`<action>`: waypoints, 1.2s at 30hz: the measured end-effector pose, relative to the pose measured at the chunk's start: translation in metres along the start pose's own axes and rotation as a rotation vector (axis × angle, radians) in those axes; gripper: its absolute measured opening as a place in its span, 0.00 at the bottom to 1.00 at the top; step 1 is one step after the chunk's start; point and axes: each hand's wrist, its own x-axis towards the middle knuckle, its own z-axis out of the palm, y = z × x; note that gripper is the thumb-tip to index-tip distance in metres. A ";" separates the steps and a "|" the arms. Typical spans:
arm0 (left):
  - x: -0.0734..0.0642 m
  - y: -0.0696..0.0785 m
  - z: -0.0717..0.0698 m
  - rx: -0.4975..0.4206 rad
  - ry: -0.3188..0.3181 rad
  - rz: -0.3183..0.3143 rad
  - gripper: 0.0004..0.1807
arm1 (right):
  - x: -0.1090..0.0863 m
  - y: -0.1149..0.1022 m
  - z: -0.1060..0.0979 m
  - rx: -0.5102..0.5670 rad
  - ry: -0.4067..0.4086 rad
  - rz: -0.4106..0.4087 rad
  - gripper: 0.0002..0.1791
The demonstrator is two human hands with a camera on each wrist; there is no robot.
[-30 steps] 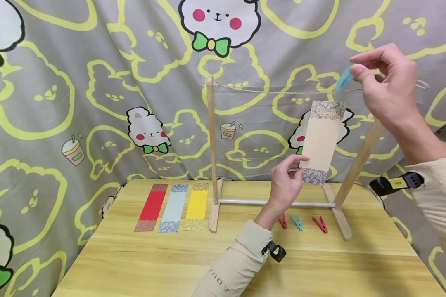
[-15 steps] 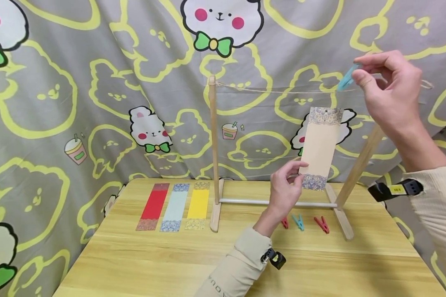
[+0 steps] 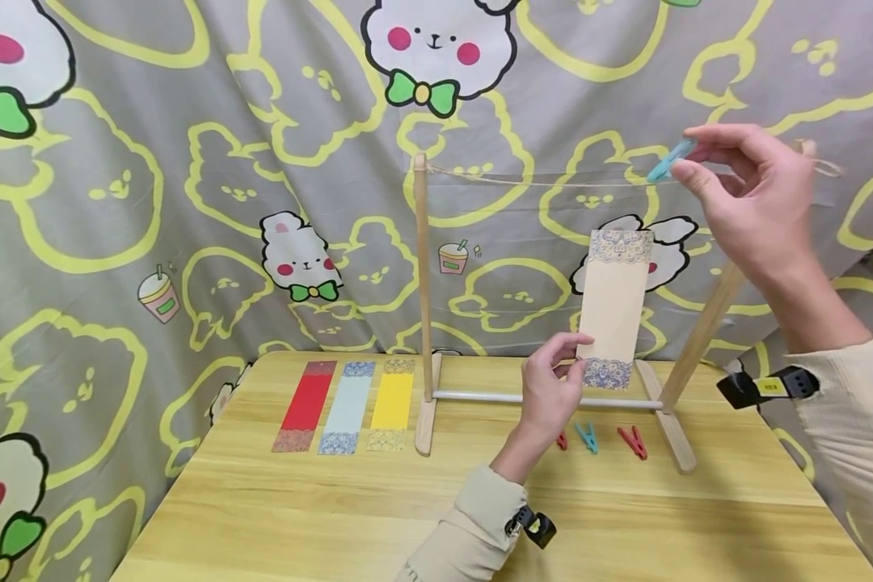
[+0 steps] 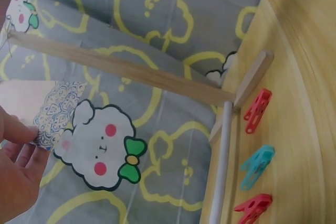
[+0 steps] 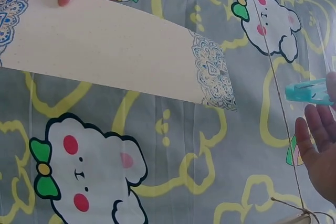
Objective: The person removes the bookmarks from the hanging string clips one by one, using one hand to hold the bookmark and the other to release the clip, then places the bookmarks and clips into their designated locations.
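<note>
My left hand pinches a cream bookmark by its left edge near the lower end. Blue lace patterns cover both ends of the card, which stands nearly upright below the string. Up at the right, my right hand holds a light-blue clothespin between thumb and fingers, its tip close to the string. In the right wrist view the clothespin points toward the string, and the card's patterned top end lies apart from both.
The string spans a wooden stand with a left post, a right post and a white crossbar. A red bookmark, a pale blue one and a yellow one lie left. Red and blue clothespins lie in front.
The bookmark and my left hand have moved down and slightly left, away from the string. My right hand has come lower with the clothespin, which now tilts more toward level.
</note>
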 end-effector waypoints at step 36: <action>-0.017 0.017 -0.033 0.022 -0.009 0.110 0.18 | -0.063 -0.003 0.002 0.247 0.062 -0.086 0.18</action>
